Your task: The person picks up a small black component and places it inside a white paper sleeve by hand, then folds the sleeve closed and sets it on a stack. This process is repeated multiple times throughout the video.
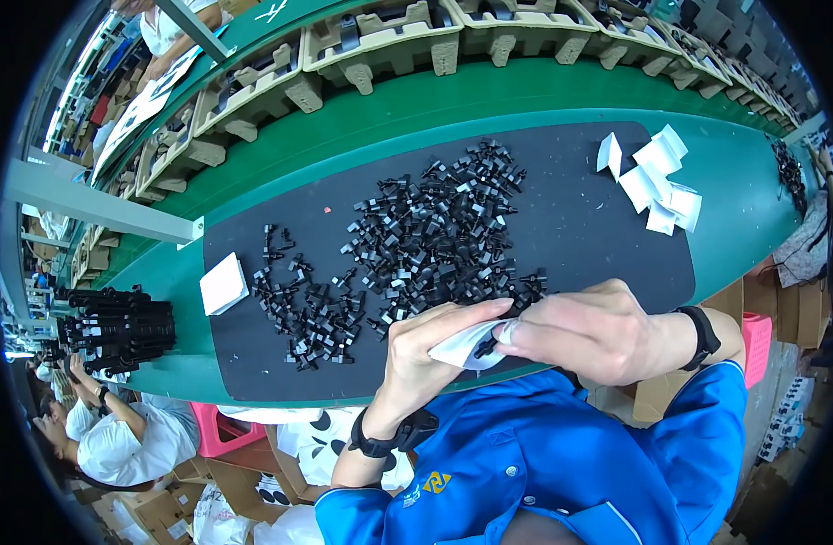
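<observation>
Close to the table's near edge, my left hand (421, 350) is closed on a small white paper pouch (457, 351). A small black plastic part (485, 346) shows at the pouch's opening. My right hand (589, 331) is closed in a pinch there, its fingertips against the black part and the pouch edge. Just beyond my hands a large heap of small black plastic parts (435, 236) covers the middle of the dark mat (607, 245). A smaller group of the same parts (312, 313) lies to its left.
A stack of white paper (224, 285) lies at the mat's left edge, and several folded white papers (657, 177) at the far right. Long black parts (121, 327) are stacked at left, near a seated co-worker (126, 445). Moulded trays (380, 45) line the back; a metal post (108, 200) stands left.
</observation>
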`<state>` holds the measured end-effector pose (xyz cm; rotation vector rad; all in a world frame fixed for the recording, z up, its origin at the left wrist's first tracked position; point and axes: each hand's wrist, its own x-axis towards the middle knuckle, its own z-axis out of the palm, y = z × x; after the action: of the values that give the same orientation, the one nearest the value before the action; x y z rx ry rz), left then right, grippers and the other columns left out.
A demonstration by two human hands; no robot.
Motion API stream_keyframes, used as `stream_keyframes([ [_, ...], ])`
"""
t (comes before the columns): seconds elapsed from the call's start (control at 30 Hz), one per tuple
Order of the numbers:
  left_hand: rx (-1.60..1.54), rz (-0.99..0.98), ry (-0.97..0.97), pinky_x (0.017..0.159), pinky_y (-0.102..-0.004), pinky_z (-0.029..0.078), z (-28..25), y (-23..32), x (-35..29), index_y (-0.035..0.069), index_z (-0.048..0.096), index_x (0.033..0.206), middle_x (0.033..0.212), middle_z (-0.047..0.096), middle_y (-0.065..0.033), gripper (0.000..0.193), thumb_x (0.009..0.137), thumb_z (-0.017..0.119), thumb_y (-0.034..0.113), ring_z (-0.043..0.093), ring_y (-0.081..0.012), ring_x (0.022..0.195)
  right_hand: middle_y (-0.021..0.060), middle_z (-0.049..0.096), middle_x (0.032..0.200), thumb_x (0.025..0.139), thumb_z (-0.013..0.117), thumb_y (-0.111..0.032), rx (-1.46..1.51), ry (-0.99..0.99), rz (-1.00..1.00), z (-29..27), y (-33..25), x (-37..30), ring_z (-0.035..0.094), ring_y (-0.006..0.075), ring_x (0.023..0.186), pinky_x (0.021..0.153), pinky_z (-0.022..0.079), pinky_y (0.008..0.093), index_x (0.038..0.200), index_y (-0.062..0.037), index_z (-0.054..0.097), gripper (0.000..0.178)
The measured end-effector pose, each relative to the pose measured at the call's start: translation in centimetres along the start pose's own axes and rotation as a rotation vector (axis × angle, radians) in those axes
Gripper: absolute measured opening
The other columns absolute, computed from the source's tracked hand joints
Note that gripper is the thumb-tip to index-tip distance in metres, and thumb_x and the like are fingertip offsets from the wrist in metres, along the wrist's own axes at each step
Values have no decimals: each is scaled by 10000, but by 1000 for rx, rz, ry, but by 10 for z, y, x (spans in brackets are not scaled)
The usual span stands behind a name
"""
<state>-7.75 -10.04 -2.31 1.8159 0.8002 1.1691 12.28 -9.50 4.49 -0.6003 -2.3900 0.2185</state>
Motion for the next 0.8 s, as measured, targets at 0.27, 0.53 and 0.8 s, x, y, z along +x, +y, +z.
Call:
stream_keyframes([
  [0.27,-164,-281,16,758,-240,515,2,-1,-2,11,619,1135,974,691,-101,477,674,739,-8,673,-148,814,36,531,519,691,667,-103,-44,-634,81,-34,-11,21,546,178,412,370,408,302,998,71,578,364],
  [0.53,-122,-166,31,780,-267,529,12,-4,8,81,415,1362,959,687,-96,802,641,731,-74,666,-161,879,41,493,442,660,609,-57,-137,-681,92,-17,3,30,539,196,386,355,352,318,803,11,516,183],
  [0.8,-234,-335,232,768,-286,536,7,0,2,58,114,1456,973,666,-157,1000,679,730,-63,660,-211,880,49,535,506,747,667,-117,-64,-560,80,-19,12,30,555,189,441,399,377,288,902,3,548,229],
])
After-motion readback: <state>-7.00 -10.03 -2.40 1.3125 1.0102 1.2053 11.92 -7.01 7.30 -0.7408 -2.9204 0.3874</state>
